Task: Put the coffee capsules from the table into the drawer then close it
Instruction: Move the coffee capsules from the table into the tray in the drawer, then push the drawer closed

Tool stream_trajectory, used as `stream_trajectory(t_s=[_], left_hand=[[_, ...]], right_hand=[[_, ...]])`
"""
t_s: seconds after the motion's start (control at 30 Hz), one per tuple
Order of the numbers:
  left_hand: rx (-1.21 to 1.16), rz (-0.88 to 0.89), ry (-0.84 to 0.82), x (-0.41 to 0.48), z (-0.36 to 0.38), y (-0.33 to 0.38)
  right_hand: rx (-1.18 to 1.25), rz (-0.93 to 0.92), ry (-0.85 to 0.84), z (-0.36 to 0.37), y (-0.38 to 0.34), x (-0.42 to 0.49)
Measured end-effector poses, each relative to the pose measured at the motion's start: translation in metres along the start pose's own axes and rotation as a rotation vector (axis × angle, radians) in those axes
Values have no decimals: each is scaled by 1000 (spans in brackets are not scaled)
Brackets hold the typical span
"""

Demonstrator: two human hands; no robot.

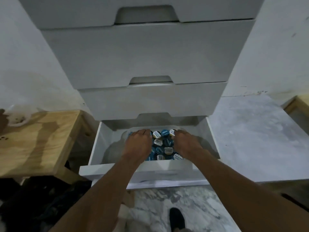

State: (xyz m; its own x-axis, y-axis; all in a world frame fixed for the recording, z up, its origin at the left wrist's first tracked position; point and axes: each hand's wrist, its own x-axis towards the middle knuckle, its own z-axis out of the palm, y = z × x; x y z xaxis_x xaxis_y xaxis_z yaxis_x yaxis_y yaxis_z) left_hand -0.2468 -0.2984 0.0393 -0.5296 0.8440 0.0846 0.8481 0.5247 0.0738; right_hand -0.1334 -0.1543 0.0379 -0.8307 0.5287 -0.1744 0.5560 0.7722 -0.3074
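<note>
L hand [139, 144], R hand [186, 144] cup capsules [163, 145] in drawer [97, 143]; labels blurred.

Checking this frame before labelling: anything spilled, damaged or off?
The wooden table at left shows dark streaks like a spill stain, plus dark specks near its back corner. The capsules lie in a loose heap inside the open drawer; none are visible outside it.

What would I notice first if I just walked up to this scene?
Two bare arms reach into the open drawer, with the left hand and right hand on either side of a heap of blue and white coffee capsules at its middle. Closed grey drawers rise above it, and a wooden table stands to the left.
</note>
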Motion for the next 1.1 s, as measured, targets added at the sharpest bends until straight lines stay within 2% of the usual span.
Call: stream_trajectory(t_s=[0.07, 0.3, 0.47, 0.7, 0.87, 1.0, 1.1], left_hand=[[44, 15, 6, -17, -1, -4], [-82, 30, 179, -99, -19, -1], [-66, -20, 70, -132, 6, -10], [-5, -2, 60, -171, 25, -5], [52, 132, 67, -193, 41, -5], [69, 10, 9, -193, 47, -7], [70, 15, 24, -192, 50, -8]], right_hand=[[-22, 1, 35, 2, -12, -19], [-26, -93, 213, 43, -47, -82], [-61, -52, 188, 62, -60, -121], [-115, -49, 183, 84, -58, -155], [-174, -49, 189, 102, -47, -168], [-195, 6, 191, 109, -39, -170], [-170, -3, 203, 110, -34, -166]])
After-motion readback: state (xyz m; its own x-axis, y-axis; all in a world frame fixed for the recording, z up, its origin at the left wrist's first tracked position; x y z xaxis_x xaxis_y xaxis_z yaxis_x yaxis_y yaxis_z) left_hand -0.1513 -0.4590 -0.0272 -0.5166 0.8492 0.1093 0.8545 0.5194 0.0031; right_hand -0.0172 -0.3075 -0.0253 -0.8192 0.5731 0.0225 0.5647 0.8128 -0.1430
